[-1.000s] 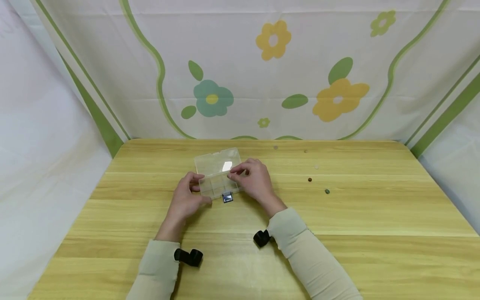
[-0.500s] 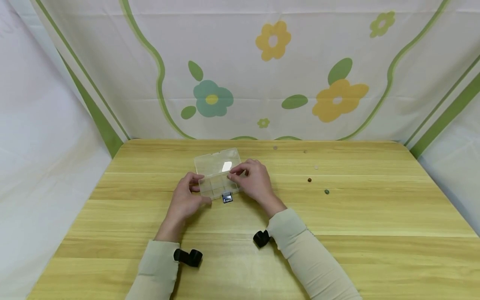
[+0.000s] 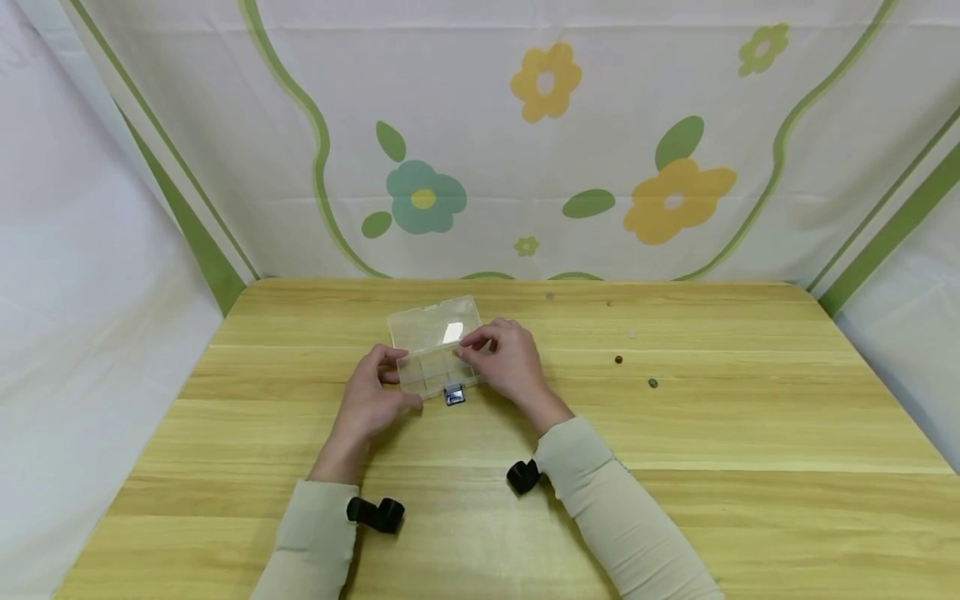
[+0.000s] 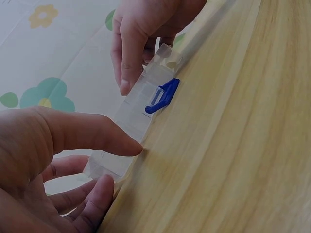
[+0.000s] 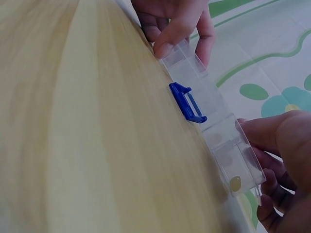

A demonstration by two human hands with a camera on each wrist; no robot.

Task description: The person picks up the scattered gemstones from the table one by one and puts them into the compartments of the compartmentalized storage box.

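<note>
Seen from above: a pale wooden table (image 3: pixel 675 433) against a flowered cloth backdrop (image 3: pixel 600 150).

At left, a beige sleeve (image 3: pixel 315 533) with a black wrist camera mount (image 3: pixel 377 513). Ahead of it, the left hand (image 3: pixel 367 396), fingers curled round the left end of a clear plastic compartment box (image 3: pixel 435 358): thumb pressed to the near wall, remaining fingers wrapped behind the far side, as the left wrist view shows.

Box resting near the table's middle, a little toward the far edge, between both hands. Lid (image 3: pixel 437 324) swung open and lying back toward the backdrop. Base split into small compartments. Blue latch (image 3: pixel 453 395) hanging at the middle of the near wall, flipped outward onto the table. In the right wrist view, a small amber bead (image 5: pixel 235 183) sitting in the end compartment at the right-hand end of the box.

Next, the right hand (image 3: pixel 506 362), fingers bent and gripping the right end of the box, fingertips over the rim at the hinge side, thumb on the near wall. Behind it, a second beige sleeve (image 3: pixel 622 525) and another black camera mount (image 3: pixel 522 476).

Further right, well apart from the box, loose beads on the bare wood: a brown bead (image 3: pixel 618 359) and a dark green bead (image 3: pixel 653 383), with fainter specks beyond, too small to identify.
</note>
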